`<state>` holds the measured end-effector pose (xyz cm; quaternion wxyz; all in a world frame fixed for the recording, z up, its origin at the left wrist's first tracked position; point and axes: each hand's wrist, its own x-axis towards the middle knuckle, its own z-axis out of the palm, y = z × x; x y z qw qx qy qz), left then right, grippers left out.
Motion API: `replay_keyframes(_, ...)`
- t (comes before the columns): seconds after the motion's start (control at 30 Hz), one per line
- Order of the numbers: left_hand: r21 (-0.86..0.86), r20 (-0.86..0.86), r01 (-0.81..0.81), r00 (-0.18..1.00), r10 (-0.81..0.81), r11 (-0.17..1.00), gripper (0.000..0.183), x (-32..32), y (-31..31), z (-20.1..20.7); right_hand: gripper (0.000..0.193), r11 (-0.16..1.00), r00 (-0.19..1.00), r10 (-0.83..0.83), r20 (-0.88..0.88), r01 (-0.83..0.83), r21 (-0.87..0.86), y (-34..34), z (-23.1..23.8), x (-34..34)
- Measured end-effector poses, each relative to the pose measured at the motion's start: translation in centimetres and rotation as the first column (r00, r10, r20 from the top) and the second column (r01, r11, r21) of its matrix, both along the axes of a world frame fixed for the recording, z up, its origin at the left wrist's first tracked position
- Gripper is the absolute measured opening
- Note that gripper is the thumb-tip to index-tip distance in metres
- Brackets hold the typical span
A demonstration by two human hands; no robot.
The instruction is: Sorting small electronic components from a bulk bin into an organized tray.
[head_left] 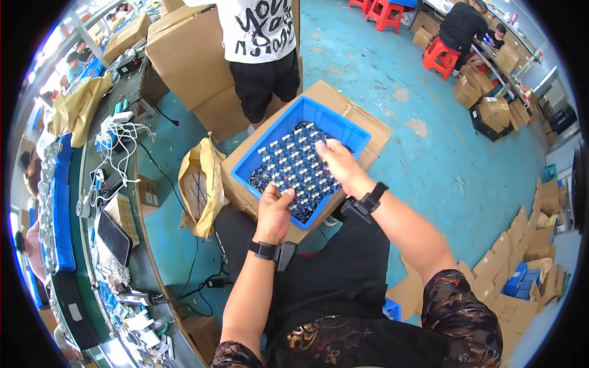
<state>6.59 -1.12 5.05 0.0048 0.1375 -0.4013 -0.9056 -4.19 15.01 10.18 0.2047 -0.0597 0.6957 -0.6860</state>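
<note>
A blue panel of small circuit boards, set with rows of pale components, is held tilted over the blue bin, within its rim. The left hand pinches the panel's near-left edge, thumb on top. The right hand has its thumb over the right edge; its other fingers are mostly hidden, but they appear closed on the panel from beneath. Whether the panel also rests on the loose dark pieces below it, I cannot tell.

The panel looks light and fairly stiff, flat enough to carry level from two opposite edges. The raised components are probably the fragile part — a hold on the bare border, clear of them, seems safest. Bending could strain any joints between the boards, and a smooth edge may slip a little.

As for writing, any marks on the panel are too small to read. Large black lettering covers the white shirt of a person standing on the far side, and the small carton beside the left table carries dark print — unreadable here. The bin's visible walls show no clear label.
</note>
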Motion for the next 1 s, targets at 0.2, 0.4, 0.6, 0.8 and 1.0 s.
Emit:
replay_keyframes(0.2,-0.213,0.120,-0.203,0.965,0.232,0.956,0.026,-0.3,0.5,1.4,0.044,0.894,0.869,-0.051,-0.492,0.259,0.366,-3.3,-0.9,3.2)
replay_keyframes(0.4,-0.298,0.025,-0.267,0.958,0.287,0.917,0.032,-0.1,-1.6,-0.3,0.024,0.988,0.988,0.154,-0.006,-0.154,-0.006,-4.9,0.1,4.0)
replay_keyframes(0.6,-0.254,0.116,-0.282,0.941,0.319,0.925,0.035,0.5,-2.7,-1.1,0.056,0.949,0.930,0.240,0.279,-0.165,-0.268,-3.9,0.2,1.7)
replay_keyframes(0.8,-0.115,0.191,-0.294,0.931,0.311,0.949,0.033,2.7,-3.8,-2.4,0.027,0.992,0.998,0.051,0.044,-0.046,-0.116,-1.9,-1.7,-1.7)
replay_keyframes(1.0,-0.021,0.314,-0.328,0.895,0.318,0.945,0.034,4.3,-8.2,-3.9,0.024,0.973,0.981,-0.169,0.099,0.182,-0.139,0.1,-2.1,-4.0)
